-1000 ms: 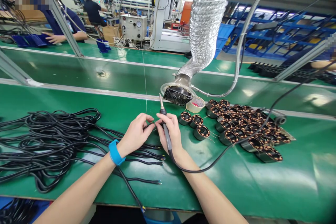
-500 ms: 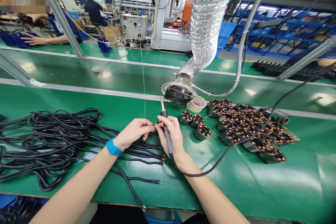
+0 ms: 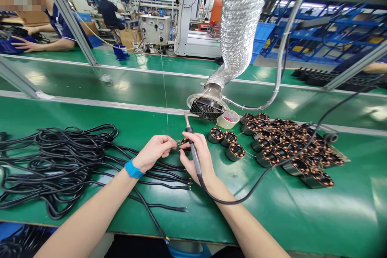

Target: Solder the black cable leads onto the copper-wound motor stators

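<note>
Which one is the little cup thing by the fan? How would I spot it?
Find the silver hose hanging over the green table; it ends in a round fan. Right beside the fan sits the small cup. It is pale with pink inside, unlike the dark copper coils next to it.

The scene is brightly and evenly lit from overhead strips seen in the background. Soft glare patches are thrown on the green worktop (image 3: 317, 209), strongest toward its right edge. Shadows are faint. Straight lines are bent near the edges, and the corners are slightly blurred.
</note>
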`<move>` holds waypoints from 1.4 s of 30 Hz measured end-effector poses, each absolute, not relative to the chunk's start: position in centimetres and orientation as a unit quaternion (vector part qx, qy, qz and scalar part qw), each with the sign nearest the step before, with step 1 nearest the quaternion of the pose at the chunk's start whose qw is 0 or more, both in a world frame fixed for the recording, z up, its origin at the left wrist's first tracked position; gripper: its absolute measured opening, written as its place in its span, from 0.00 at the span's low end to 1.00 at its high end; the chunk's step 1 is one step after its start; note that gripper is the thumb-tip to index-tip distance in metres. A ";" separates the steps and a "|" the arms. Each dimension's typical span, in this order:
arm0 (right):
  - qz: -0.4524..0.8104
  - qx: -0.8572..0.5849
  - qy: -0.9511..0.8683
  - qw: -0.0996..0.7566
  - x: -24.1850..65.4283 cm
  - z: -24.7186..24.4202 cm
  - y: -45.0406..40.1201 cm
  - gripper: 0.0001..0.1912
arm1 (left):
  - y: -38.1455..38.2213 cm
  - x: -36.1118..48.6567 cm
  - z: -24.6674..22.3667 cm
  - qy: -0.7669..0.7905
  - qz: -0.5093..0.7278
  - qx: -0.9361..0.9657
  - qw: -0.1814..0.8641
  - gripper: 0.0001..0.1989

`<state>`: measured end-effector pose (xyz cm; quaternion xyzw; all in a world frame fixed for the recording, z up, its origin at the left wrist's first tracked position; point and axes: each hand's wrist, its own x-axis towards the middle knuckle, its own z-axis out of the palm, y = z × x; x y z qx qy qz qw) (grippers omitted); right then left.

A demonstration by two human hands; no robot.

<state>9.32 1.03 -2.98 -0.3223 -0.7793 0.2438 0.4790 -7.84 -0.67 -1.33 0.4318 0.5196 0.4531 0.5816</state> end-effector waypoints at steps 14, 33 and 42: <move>0.253 -0.413 -0.706 0.517 9.3 -2.7 1.6 0.27 | -0.7 -7.9 -1.4 0.511 0.435 0.441 0.596 0.13; 0.236 -0.386 -0.638 0.622 10.8 -1.4 0.1 0.14 | -1.1 -7.6 -1.1 0.539 0.400 0.477 0.567 0.14; 0.205 -0.374 -0.685 0.591 10.6 -1.3 0.0 0.13 | -1.2 -7.5 -0.8 0.545 0.401 0.480 0.558 0.14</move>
